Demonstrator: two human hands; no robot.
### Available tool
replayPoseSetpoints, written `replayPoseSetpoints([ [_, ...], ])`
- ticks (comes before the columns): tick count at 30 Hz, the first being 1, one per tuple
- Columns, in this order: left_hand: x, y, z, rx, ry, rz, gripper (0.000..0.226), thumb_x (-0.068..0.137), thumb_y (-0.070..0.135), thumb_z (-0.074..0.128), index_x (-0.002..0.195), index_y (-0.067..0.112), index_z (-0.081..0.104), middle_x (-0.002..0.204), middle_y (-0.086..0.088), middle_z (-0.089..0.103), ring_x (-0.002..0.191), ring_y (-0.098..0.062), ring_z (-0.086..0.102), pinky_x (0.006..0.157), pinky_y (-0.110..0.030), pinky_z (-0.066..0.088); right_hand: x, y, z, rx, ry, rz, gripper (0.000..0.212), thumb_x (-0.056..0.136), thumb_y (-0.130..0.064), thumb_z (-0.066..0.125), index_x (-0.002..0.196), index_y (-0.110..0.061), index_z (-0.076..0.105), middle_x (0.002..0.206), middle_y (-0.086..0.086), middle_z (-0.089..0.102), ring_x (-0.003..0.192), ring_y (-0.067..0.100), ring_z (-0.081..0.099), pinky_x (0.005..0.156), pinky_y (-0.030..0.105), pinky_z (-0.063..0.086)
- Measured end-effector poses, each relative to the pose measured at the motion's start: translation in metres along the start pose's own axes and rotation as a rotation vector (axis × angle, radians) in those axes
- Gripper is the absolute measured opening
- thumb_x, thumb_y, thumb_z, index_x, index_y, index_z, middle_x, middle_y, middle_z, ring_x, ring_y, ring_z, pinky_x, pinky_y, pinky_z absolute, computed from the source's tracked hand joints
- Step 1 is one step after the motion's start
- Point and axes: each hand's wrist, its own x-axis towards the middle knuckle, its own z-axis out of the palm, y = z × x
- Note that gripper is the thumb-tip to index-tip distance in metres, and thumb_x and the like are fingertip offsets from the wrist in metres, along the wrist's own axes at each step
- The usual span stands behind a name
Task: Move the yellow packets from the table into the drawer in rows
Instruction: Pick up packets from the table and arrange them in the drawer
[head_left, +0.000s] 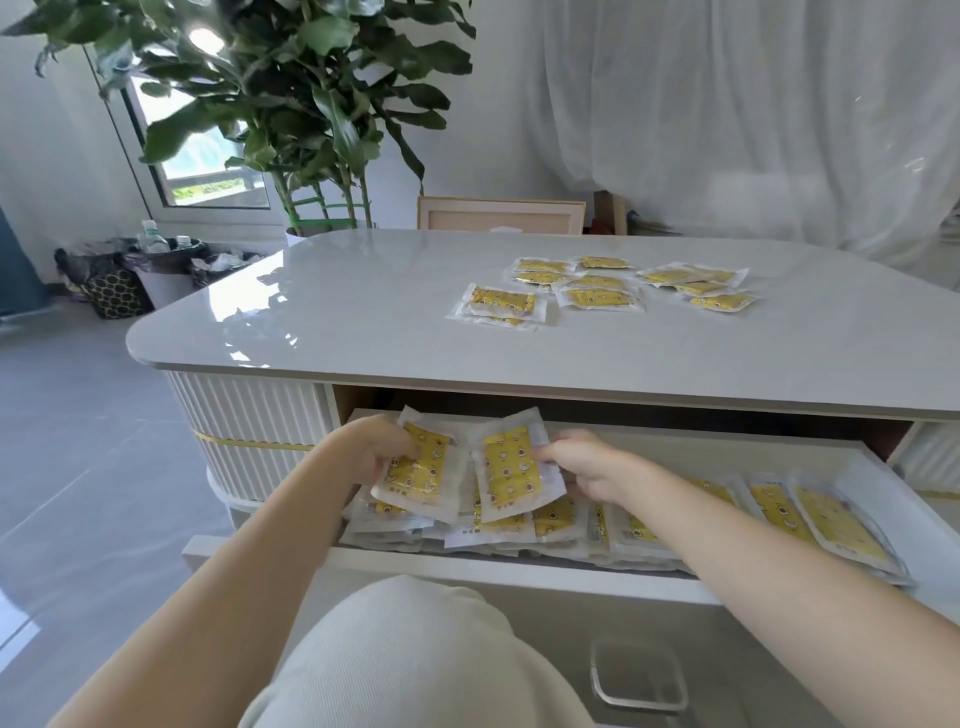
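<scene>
Over the left part of the open drawer (519, 570), two bare forearms reach in from the near edge and converge, each hand holding one yellow packet. The left hand (382, 449) comes in from the left with its wrist bent a little inward. Its fingers are closed on the left edge of the first packet (422, 470), and the thumb lies on the printed face. That packet is tipped, with its far end leaning left. The right hand (587, 465) comes in from the right, knuckles up, and its fingers pinch the right edge of the second packet (511, 467), which stands nearly straight. The two packets sit side by side, just beside each other; whether their clear edges touch cannot be told. Both are held above the row of packets (831, 525) that lies overlapped along the drawer floor from left to right. On the far right of the glossy surface (363, 301) a loose cluster of packets (597, 291) lies flat, well apart from the hands. A knee (415, 654) in pale cloth shows at the near edge, beside a metal handle (639, 680). A leafy plant (291, 93) stands beyond the far left corner.
</scene>
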Motion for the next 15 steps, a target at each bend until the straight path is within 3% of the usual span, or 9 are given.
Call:
replayPoseSetpoints([
  [2,0.004,-0.003,-0.002,0.118,0.117,0.019,0.03,0.091,-0.003,0.056,0.12,-0.003,0.053,0.114,-0.02,0.063,0.098,-0.032,0.063,0.092,-0.045,0.051,0.002,0.001,-0.007,0.015,0.021,0.021,0.037,0.094,-0.005,0.055,0.13,0.001,0.046,0.121,0.019,0.062,0.108,0.032,0.063,0.093,0.045,0.051],
  [4,0.006,-0.005,-0.002,0.265,0.195,0.037,0.039,0.09,0.001,0.057,0.127,-0.001,0.048,0.118,-0.016,0.06,0.103,-0.03,0.06,0.095,-0.041,0.049,0.003,0.001,-0.01,0.04,0.037,0.036,0.04,0.095,-0.003,0.053,0.133,0.0,0.043,0.121,0.021,0.062,0.107,0.033,0.064,0.085,0.044,0.055],
  [7,0.007,-0.01,0.0,0.519,0.334,0.058,0.052,0.091,0.005,0.051,0.14,0.001,0.033,0.114,-0.011,0.047,0.088,-0.021,0.053,0.082,-0.027,0.045,0.005,0.001,-0.012,0.039,0.055,0.06,0.045,0.095,-0.004,0.052,0.138,-0.001,0.038,0.119,0.02,0.063,0.101,0.033,0.066,0.069,0.04,0.057],
  [8,0.009,-0.013,0.001,0.576,0.381,0.078,0.054,0.091,0.003,0.048,0.141,0.0,0.03,0.118,-0.012,0.046,0.091,-0.021,0.052,0.08,-0.027,0.045,0.005,0.001,-0.011,0.037,0.057,0.066,0.046,0.095,-0.004,0.052,0.139,-0.001,0.037,0.118,0.021,0.063,0.101,0.033,0.066,0.068,0.04,0.057],
  [11,0.009,-0.02,0.008,0.811,0.465,0.147,0.055,0.089,-0.001,0.041,0.141,-0.006,0.023,0.14,-0.021,0.035,0.125,-0.031,0.042,0.098,-0.033,0.043,0.006,0.002,-0.011,0.032,0.066,0.067,0.047,0.095,-0.005,0.053,0.139,-0.001,0.036,0.117,0.021,0.063,0.101,0.033,0.067,0.075,0.044,0.058],
  [15,0.003,-0.018,0.012,1.007,0.55,0.292,0.048,0.088,0.005,0.051,0.134,0.001,0.036,0.135,-0.017,0.039,0.128,-0.032,0.039,0.098,-0.035,0.041,0.008,0.004,-0.01,0.007,0.07,0.051,0.047,0.095,-0.006,0.054,0.138,-0.001,0.036,0.115,0.02,0.063,0.101,0.032,0.067,0.087,0.048,0.055],
])
